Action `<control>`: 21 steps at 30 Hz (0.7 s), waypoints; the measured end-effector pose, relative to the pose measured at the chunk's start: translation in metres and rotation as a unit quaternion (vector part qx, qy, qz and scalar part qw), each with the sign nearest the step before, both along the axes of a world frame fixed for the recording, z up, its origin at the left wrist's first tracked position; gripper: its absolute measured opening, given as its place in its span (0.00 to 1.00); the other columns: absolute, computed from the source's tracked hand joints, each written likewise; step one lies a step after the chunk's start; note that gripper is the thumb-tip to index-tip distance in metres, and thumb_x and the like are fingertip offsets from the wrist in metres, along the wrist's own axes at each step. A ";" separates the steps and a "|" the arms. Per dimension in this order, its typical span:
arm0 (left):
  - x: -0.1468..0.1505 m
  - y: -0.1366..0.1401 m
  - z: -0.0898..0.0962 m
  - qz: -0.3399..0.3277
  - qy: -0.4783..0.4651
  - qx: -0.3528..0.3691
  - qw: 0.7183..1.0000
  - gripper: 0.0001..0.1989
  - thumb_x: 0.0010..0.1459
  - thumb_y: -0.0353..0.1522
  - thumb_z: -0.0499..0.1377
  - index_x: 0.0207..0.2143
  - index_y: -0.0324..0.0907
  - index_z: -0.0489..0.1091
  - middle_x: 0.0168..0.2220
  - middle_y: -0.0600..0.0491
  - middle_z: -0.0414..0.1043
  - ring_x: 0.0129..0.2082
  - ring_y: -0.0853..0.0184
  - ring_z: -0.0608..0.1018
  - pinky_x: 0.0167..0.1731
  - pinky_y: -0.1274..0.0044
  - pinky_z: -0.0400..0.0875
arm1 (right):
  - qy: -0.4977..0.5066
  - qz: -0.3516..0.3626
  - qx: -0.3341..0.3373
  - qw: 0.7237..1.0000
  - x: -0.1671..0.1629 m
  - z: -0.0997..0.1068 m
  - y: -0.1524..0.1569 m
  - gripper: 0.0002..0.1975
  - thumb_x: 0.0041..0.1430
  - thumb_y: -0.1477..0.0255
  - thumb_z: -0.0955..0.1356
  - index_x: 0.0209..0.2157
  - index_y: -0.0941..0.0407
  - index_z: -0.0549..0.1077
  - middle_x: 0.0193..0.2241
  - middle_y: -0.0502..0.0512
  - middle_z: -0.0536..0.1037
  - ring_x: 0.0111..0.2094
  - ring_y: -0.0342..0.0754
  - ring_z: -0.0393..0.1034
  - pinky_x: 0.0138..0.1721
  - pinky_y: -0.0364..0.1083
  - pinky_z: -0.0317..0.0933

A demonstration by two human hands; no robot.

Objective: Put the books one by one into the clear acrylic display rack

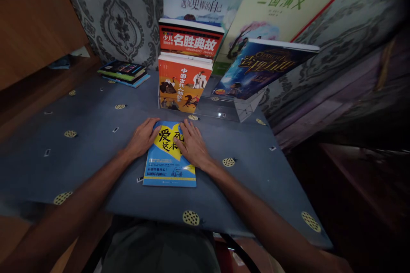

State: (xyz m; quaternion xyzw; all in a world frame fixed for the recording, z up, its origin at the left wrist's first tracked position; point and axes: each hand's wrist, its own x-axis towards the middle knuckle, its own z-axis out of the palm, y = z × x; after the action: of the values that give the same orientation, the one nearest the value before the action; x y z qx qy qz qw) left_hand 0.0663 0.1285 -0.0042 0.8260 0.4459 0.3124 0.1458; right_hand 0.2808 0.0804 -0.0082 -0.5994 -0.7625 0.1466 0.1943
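A blue book (171,170) with a yellow heart on its cover lies flat on the table, its lower edge towards me. My left hand (144,137) rests along the book's upper left edge, fingers stretched forward and the thumb over the cover. On the upper right part lies my right hand (194,145), flat with its fingers out, hiding some of the black title characters. Neither hand is wrapped round the book.
Behind the book, a clear stand (246,106) holds an orange book (184,85), a red book (192,42), a dark blue book (259,68) and a large pale green book (275,4). A small stack of books (123,72) lies at the back left of the patterned tablecloth (92,158).
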 end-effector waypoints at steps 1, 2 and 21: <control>0.000 0.000 0.000 0.000 0.001 0.000 1.000 0.19 0.69 0.39 0.46 0.54 0.39 0.67 0.52 0.43 0.75 0.54 0.59 0.76 0.57 0.65 0.69 | -0.002 0.000 -0.002 1.000 0.000 0.000 0.000 0.37 0.70 0.52 0.56 0.68 0.64 0.58 0.71 0.69 0.52 0.72 0.63 0.44 0.69 0.64 0.43; 0.000 0.000 0.000 0.001 0.003 0.000 1.000 0.19 0.69 0.39 0.46 0.54 0.39 0.67 0.51 0.43 0.75 0.54 0.59 0.76 0.57 0.64 0.69 | -0.004 -0.001 -0.004 1.000 0.000 0.001 0.000 0.37 0.70 0.52 0.56 0.68 0.64 0.58 0.71 0.69 0.52 0.72 0.63 0.44 0.70 0.64 0.43; -0.001 -0.001 -0.003 0.047 0.029 0.006 0.998 0.20 0.68 0.39 0.46 0.53 0.38 0.68 0.52 0.40 0.74 0.54 0.55 0.73 0.59 0.60 0.66 | 0.010 0.000 -0.001 1.000 0.000 0.000 0.000 0.35 0.70 0.53 0.57 0.69 0.62 0.57 0.71 0.68 0.52 0.72 0.63 0.43 0.69 0.65 0.43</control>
State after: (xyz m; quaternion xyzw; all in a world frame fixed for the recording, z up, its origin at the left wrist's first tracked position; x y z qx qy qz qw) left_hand 0.0650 0.1273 -0.0071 0.8138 0.4862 0.2973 0.1134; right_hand 0.2805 0.0803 -0.0083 -0.5983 -0.7602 0.1536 0.2015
